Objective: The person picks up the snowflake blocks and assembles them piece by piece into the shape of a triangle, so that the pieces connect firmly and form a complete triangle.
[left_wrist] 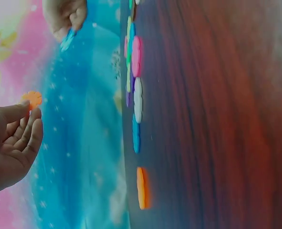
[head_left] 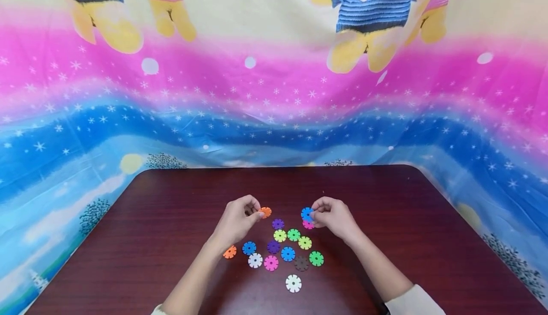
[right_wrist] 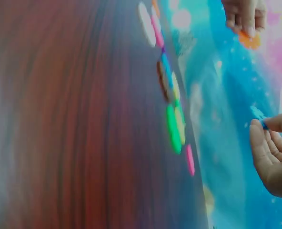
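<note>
At the left, an orange disc [head_left: 229, 251] lies flat on the desk [head_left: 171, 201], just beside the forearm of the left hand [head_left: 237, 217]. That hand is raised above the desk and pinches the held orange disc [head_left: 266, 212] by its rim between thumb and fingers, so most of the disc sticks out rightward. Right of the lone disc lie a blue disc [head_left: 249, 248] and a white disc [head_left: 255, 260].

In the middle, nearer the person than the two held discs, come a pink disc [head_left: 271, 263], two purple discs [head_left: 273, 247], two yellow discs [head_left: 280, 235], a second blue disc [head_left: 288, 254], a light green disc [head_left: 293, 234] and a brown disc [head_left: 301, 263]. A second white disc [head_left: 293, 283] lies nearest the person.

The held blue disc [head_left: 306, 214] is straight to the right of the held orange one, nearly level with it in the head view, with a gap between them. Both are round, so neither has a long axis; in the left wrist view the orange shows its face, the blue looks narrow, tilted towards edge-on. Below the blue one, another pink disc [right_wrist: 190, 160] rests on the desk, and a darker green disc [head_left: 316, 258] lies nearer the person. The right hand [head_left: 336, 216], also raised, grips the held blue disc from its right side.
</note>
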Demonstrator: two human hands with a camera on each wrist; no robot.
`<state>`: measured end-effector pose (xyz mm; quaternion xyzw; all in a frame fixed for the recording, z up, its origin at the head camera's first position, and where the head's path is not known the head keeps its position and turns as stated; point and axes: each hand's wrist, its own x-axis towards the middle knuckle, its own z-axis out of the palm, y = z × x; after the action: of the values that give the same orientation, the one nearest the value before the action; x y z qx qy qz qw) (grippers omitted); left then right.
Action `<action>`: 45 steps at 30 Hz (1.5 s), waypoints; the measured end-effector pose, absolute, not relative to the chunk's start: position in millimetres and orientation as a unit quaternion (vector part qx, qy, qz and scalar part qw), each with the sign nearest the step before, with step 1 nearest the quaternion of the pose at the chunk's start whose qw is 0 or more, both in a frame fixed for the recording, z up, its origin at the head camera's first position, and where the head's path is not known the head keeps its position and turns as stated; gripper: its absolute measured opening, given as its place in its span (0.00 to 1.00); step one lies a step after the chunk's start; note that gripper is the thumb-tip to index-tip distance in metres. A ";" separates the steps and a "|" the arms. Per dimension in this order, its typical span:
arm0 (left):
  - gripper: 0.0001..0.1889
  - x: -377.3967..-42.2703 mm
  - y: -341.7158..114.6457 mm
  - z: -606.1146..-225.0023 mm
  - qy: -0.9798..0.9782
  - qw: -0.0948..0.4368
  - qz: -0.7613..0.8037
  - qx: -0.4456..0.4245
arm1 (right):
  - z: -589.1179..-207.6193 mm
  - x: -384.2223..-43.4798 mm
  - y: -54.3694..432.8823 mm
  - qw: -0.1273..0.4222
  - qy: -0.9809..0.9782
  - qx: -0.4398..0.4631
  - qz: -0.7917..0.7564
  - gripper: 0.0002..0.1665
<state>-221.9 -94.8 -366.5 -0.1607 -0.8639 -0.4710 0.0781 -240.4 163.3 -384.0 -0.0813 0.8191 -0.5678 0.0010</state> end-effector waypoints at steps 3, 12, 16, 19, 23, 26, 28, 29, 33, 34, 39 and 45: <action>0.07 -215.5 -89.5 -363.3 -0.852 0.094 -0.490 -0.161 | -379.8 -236.0 154.4 0.005 0.777 -0.062 -0.626 0.07; 0.07 -204.5 -77.6 -356.5 -0.832 0.119 -0.511 -0.181 | -367.1 -220.8 133.5 0.050 0.652 -0.042 -0.755 0.08; 0.08 -202.7 -74.4 -356.5 -0.824 0.120 -0.520 -0.188 | -362.9 -215.7 127.5 0.061 0.627 -0.037 -0.776 0.07; 0.08 -201.4 -73.3 -356.0 -0.819 0.121 -0.527 -0.193 | -360.7 -213.4 124.4 0.065 0.619 -0.034 -0.782 0.08; 0.08 -200.1 -72.4 -355.5 -0.815 0.125 -0.531 -0.196 | -358.8 -211.4 122.5 0.074 0.614 -0.032 -0.786 0.06; 0.08 -199.7 -71.9 -355.4 -0.815 0.130 -0.528 -0.200 | -357.9 -210.2 122.0 0.081 0.613 -0.036 -0.785 0.06; 0.08 -199.7 -71.8 -355.6 -0.816 0.135 -0.523 -0.204 | -357.5 -209.5 121.8 0.084 0.614 -0.040 -0.784 0.06; 0.08 -199.7 -71.8 -355.8 -0.818 0.138 -0.519 -0.206 | -357.3 -209.2 121.6 0.085 0.615 -0.042 -0.782 0.06; 0.09 -199.7 -72.0 -357.4 -0.824 0.156 -0.497 -0.222 | -356.5 -208.1 120.0 0.085 0.627 -0.046 -0.773 0.07; 0.09 -199.6 -72.2 -357.9 -0.824 0.160 -0.494 -0.226 | -356.5 -208.0 119.6 0.085 0.630 -0.046 -0.771 0.07; 0.08 -198.2 -72.2 -358.6 -0.826 0.180 -0.478 -0.238 | -357.0 -207.2 118.2 0.084 0.639 -0.043 -0.764 0.07; 0.08 -197.3 -71.3 -359.1 -0.821 0.197 -0.474 -0.251 | -356.9 -207.2 118.3 0.081 0.643 -0.047 -0.760 0.08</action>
<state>-197.3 -71.3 -359.1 -0.2506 -0.8209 -0.4736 0.1974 -207.2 118.3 -356.9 -0.0471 0.6429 -0.7602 0.0812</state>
